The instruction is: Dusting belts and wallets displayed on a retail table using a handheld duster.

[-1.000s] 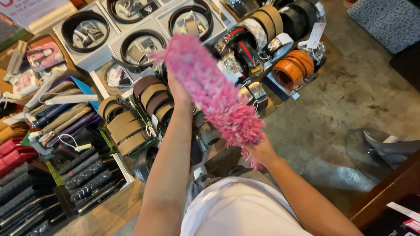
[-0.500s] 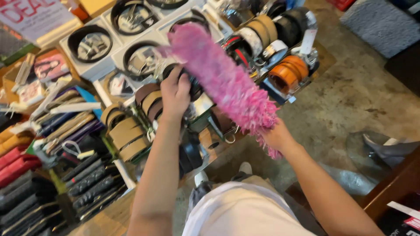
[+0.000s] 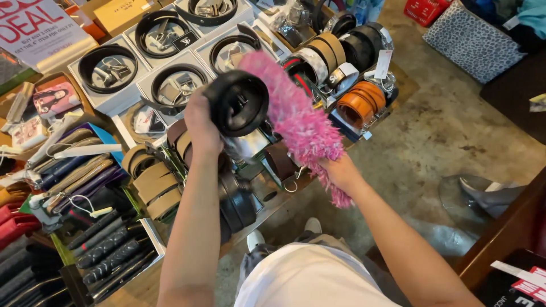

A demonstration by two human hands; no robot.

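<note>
My left hand [image 3: 200, 126] grips a rolled black belt [image 3: 238, 103] and holds it up above the display table. My right hand [image 3: 340, 170] is closed around the handle of a fluffy pink duster [image 3: 296, 116], whose head lies right beside the raised belt and touches it. Below them are rows of rolled brown belts [image 3: 152, 183] and black belts [image 3: 239, 206].
White boxes [image 3: 149, 73] with coiled belts fill the table's far side. Orange, tan and black rolled belts [image 3: 357, 103] sit at the right end. Wallets [image 3: 68, 170] lie at left. A concrete floor, a spotted cushion [image 3: 473, 35] and a dark wooden counter [image 3: 506, 239] are at right.
My left hand picked a rolled black belt off the table and lifted it. The pink duster swung up against that belt.
</note>
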